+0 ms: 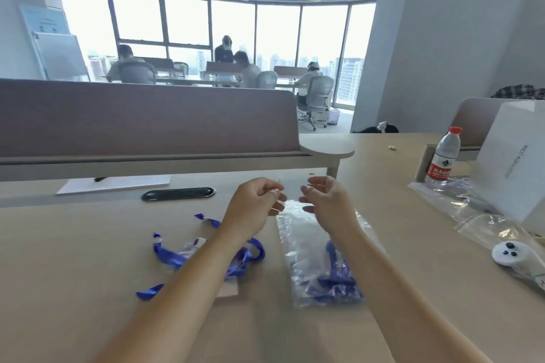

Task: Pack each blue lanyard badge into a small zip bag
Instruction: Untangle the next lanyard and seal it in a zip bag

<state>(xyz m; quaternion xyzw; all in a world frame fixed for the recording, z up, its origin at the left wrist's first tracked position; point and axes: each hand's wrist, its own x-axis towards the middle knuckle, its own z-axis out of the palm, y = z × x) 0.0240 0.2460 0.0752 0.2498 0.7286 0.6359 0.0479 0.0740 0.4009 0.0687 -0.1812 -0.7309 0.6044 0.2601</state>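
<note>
The blue lanyard badge (334, 284) sits bunched at the bottom of the clear plastic zip bag (306, 244) on the tabletop (88, 244). My left hand (255, 205) pinches the bag's mouth corner. My right hand (326, 200) curls its fingers beside it, grip unclear. I'd press the zip shut evenly, corner to corner.

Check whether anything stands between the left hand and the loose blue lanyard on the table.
No object does. The loose lanyard lies uncovered on the table, partly hidden by the person's own left forearm; the left hand is beyond it, at the mouth of the zip bag.
</note>
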